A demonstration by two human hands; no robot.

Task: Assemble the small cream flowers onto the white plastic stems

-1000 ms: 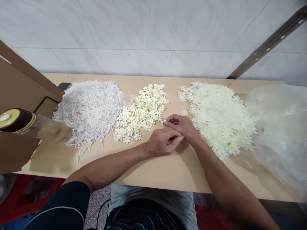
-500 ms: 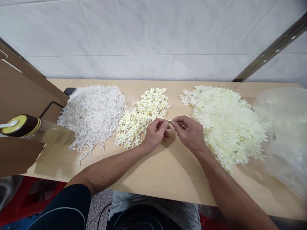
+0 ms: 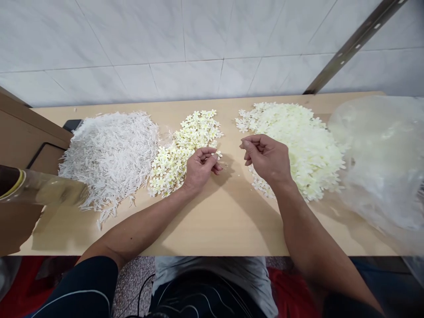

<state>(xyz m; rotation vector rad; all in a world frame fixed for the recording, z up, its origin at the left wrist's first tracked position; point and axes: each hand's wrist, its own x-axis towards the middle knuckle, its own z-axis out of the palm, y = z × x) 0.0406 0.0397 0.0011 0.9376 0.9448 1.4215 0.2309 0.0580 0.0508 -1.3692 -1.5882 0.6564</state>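
My left hand (image 3: 199,171) pinches a small pale yellow artificial flower (image 3: 218,154) between thumb and fingertips, above the table. Just beside that hand spreads the middle heap of similar flowers (image 3: 188,141), with yellow centres. My right hand (image 3: 267,160) is held apart from the left, its thumb and index finger pressed together. Whatever may be in that pinch is too small to make out. It hovers at the left side of a larger heap of pale blossoms (image 3: 298,145), partly covering it.
A pile of thin white pieces (image 3: 112,154) lies on the left of the wooden table (image 3: 212,225). A clear bottle with a dark lid (image 3: 56,187) is at far left, near cardboard (image 3: 29,128). A translucent plastic bag (image 3: 380,163) sits at right. Behind is a tiled wall (image 3: 165,35).
Both hands were together at the fingertips; now they are apart, with the right one moved rightward. The flower now shows in my left fingers. The camera view has shifted.
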